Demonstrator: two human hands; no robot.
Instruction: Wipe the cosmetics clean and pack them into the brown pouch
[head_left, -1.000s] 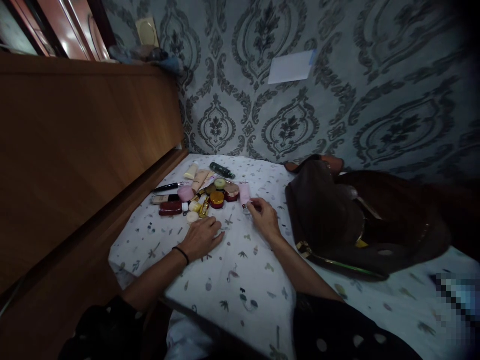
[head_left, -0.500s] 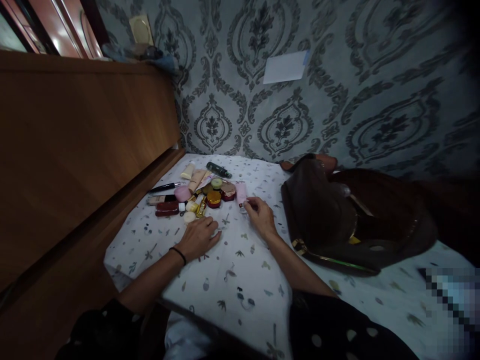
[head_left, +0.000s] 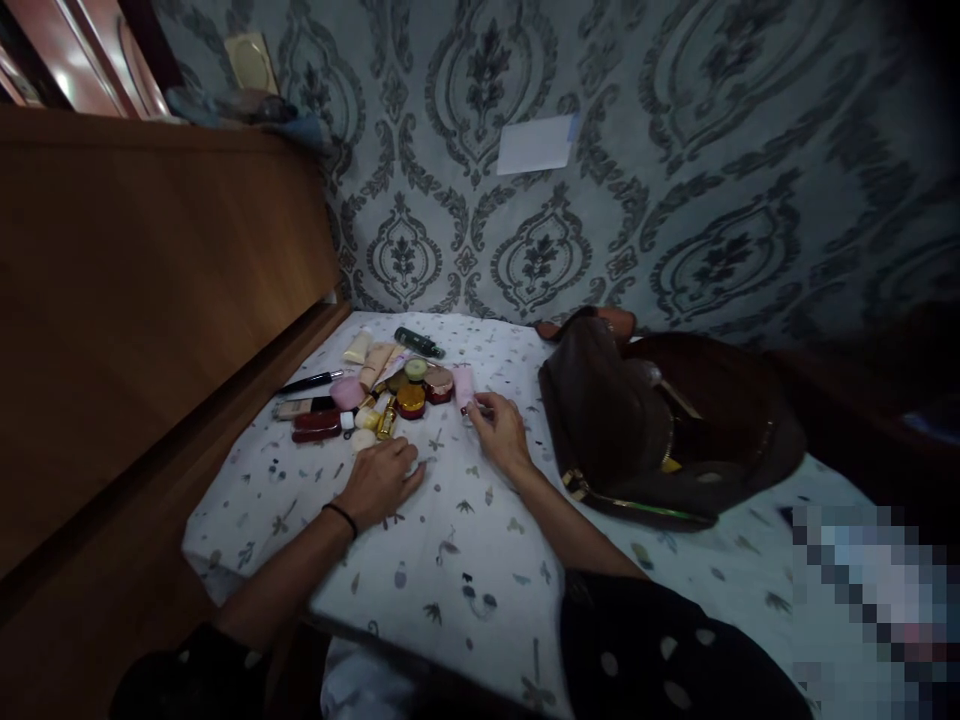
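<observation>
My right hand (head_left: 501, 432) has its thumb and fingers closed at the near end of a pink tube (head_left: 463, 382), which lies on the patterned cloth. My left hand (head_left: 381, 482) rests palm down on the cloth, fingers loosely bent and thumb apart, with nothing seen in it. Just beyond its knuckles is a round cream-coloured item (head_left: 364, 439), partly hidden. Around there lie a gold tube (head_left: 387, 418), a gold-lidded red jar (head_left: 410, 401), a red compact (head_left: 439, 384), a dark red bottle (head_left: 321, 426) and a pink round jar (head_left: 346, 392).
Farther back lie a dark green bottle (head_left: 419, 343), a cream tube (head_left: 358, 346) and a black pen-like stick (head_left: 311, 383). A large brown leather bag (head_left: 615, 420) stands open on the right. Wooden furniture (head_left: 165, 260) borders the left, and a patterned wall (head_left: 457, 250) rises behind.
The whole view has shifted, so everything sits a little farther left. Both hands keep nearly the same places on the cloth, the right one still at the pink tube.
</observation>
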